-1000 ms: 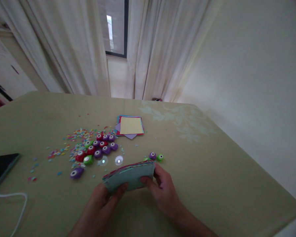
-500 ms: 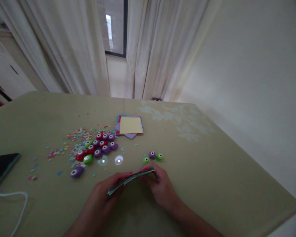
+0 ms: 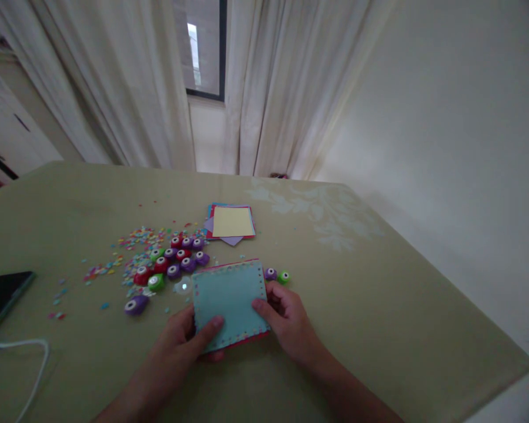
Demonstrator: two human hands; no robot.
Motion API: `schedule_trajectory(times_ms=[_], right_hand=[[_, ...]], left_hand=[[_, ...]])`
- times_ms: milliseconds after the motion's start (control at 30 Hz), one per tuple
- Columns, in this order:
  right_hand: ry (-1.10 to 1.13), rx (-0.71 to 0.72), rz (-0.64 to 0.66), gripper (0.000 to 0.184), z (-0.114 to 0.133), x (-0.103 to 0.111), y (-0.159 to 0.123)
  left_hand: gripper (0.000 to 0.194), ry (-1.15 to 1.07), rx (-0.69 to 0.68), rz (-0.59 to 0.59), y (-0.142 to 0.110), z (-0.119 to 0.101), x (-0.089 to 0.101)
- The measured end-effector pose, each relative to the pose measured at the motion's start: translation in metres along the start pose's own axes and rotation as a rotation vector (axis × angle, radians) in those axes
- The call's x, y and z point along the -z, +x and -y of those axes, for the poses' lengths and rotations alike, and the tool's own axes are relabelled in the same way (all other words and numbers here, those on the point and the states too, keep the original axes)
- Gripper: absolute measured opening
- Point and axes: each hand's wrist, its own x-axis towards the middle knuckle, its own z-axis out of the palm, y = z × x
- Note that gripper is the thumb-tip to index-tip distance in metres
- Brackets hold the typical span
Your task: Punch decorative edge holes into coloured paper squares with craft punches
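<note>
A stack of square paper sheets (image 3: 231, 296), light blue on top with small holes punched along its edges, is held between both hands above the table's near side. My left hand (image 3: 185, 338) grips its lower left corner, thumb on the face and fingers beneath. On the right edge, my right hand (image 3: 288, 317) pinches it with the thumb on top. Red edges peek out under the blue sheet. Just beyond my right hand lie a purple eyeball bead (image 3: 270, 274) and a green eyeball bead (image 3: 284, 277).
Red, purple and green eyeball beads (image 3: 174, 271) cluster left of the stack, amid scattered confetti bits (image 3: 143, 238). A second pile of coloured paper squares (image 3: 231, 222), yellow on top, lies farther back. A dark tablet (image 3: 4, 296) and white cable (image 3: 42, 352) are at left.
The stack, seen nearly edge-on before, is now tilted up with its light blue face showing. It covers one clear disc and a green bead. Both hands have shifted their grip on its edges.
</note>
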Motion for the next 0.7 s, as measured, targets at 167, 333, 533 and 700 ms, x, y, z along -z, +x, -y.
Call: schedule_trajectory(times_ms=[167, 333, 533, 700], right_hand=[[-0.070, 0.044, -0.024, 0.045, -0.001, 0.000, 0.000], [-0.224, 0.202, -0.377, 0.042, 0.017, 0.058, 0.022], [-0.520, 0.035, -0.566, 0.039, 0.058, 0.189, 0.081], [-0.799, -0.100, -0.590, 0.028, 0.074, 0.242, 0.111]], left_hand=[[0.074, -0.038, 0.006, 0.024, 0.000, -0.007, -0.002], [0.065, 0.073, -0.154, 0.015, -0.002, -0.016, 0.002], [0.046, 0.475, -0.466, -0.295, -0.004, -0.035, 0.021], [0.037, 0.642, -0.586, -0.459, -0.003, -0.042, 0.036]])
